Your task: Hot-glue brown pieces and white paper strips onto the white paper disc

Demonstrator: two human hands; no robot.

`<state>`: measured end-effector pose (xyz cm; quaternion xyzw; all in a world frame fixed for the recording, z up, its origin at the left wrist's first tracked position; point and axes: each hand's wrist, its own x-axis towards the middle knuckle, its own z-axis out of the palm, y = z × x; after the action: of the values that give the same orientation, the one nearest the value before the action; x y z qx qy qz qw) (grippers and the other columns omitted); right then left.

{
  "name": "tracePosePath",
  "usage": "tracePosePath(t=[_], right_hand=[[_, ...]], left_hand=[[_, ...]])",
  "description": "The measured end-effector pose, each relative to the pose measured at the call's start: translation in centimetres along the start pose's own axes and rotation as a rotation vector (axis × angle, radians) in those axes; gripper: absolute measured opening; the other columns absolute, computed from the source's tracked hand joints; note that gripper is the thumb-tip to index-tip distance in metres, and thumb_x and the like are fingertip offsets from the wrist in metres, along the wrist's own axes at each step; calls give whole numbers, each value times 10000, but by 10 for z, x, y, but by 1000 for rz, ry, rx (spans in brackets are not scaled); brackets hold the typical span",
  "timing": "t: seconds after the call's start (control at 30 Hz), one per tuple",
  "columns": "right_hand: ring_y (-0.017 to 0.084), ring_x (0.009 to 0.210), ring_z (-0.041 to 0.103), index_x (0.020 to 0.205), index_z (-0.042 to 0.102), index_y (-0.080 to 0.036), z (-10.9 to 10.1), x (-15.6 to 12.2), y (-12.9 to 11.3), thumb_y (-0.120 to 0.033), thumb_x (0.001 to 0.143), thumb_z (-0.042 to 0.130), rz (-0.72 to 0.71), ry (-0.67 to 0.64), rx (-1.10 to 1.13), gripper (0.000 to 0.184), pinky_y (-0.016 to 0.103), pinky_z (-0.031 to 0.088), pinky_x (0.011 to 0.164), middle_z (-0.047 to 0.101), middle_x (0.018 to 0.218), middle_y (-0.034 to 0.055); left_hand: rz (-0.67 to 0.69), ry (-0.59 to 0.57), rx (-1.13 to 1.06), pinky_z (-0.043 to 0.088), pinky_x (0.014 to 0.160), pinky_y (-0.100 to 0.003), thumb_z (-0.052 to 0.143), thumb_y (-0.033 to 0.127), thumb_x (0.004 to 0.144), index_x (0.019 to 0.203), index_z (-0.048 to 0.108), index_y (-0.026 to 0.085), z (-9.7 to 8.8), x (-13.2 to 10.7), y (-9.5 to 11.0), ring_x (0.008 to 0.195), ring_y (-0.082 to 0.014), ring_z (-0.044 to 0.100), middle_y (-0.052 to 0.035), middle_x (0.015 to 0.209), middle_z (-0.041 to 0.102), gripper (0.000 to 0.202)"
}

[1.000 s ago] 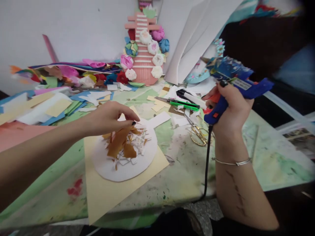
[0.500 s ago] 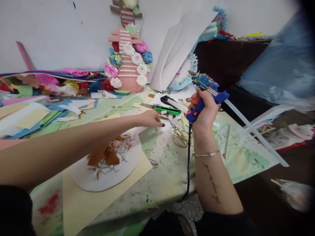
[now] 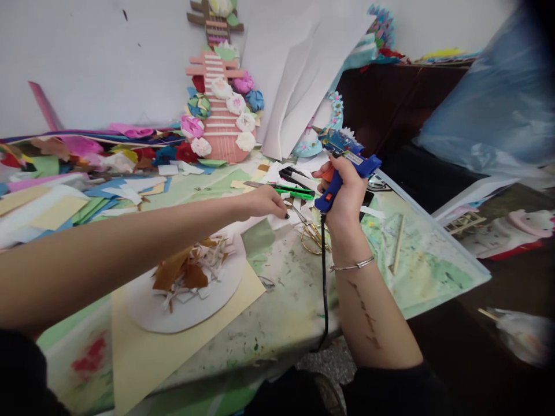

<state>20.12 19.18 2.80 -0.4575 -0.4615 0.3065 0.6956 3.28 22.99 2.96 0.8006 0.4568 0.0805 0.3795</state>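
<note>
My right hand (image 3: 347, 188) is wrapped round the handle of a blue hot glue gun (image 3: 366, 166), its black cord hanging down past the wrist. The gun's nozzle end points up and left. My left hand (image 3: 265, 202) reaches over the table with fingers bent together, down at white paper scraps (image 3: 280, 222); what is in its fingertips, if anything, is hidden. Just beyond lies a green craft knife (image 3: 295, 191). Gold-handled scissors (image 3: 315, 238) lie between the two hands. Under my left forearm is a white oval board (image 3: 173, 320) bearing brown and white paper scraps (image 3: 191, 274).
A pale yellow sheet (image 3: 143, 358) lies beneath the oval board. A pink paper instrument with flowers (image 3: 221, 124) leans on the wall. Coloured paper (image 3: 65, 208) is piled at left. A thin wooden stick (image 3: 397, 245) lies at right, near the table edge.
My right hand has moved left with the glue gun, closer to my left hand. My left hand stays over nearly the same spot, its fingers lower among the white scraps. The view has shifted slightly.
</note>
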Motion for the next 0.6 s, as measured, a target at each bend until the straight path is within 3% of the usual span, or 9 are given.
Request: tracePosePath(t=[0.2,0.4,0.5,0.6], right_hand=[[226,677,597,733,513,-263,-2,3,3,-581,770,532,2,-17,5,321,357,403,556,683,829,56],[202,608,593,655,553,-267,4,1,3,-413,739,626,54,-7,130,184,338,396,495,682,759,43],[162,516,524,615,575,-251,11,-5,1,-351,757,621,44,-49,137,180,322,374,476,671,705,47],[163,507,520,589,586,-242,19,-13,0,-328,755,630,47,-76,116,192,322,363,479,666,673,49]], left_hand=[[137,-8,-111,487,716,-346,647,303,744,1045,690,208,-53,-39,17,823,-204,655,-53,841,675,319],[17,-49,153,484,744,-372,779,375,665,989,744,279,-75,-104,34,922,-264,662,-5,860,663,340],[-61,-202,195,485,712,-336,815,414,604,936,761,280,-78,-123,18,835,-236,665,1,827,685,362],[-94,-294,185,471,671,-287,729,439,689,922,770,284,-79,-131,-13,756,-194,649,-4,791,706,282]])
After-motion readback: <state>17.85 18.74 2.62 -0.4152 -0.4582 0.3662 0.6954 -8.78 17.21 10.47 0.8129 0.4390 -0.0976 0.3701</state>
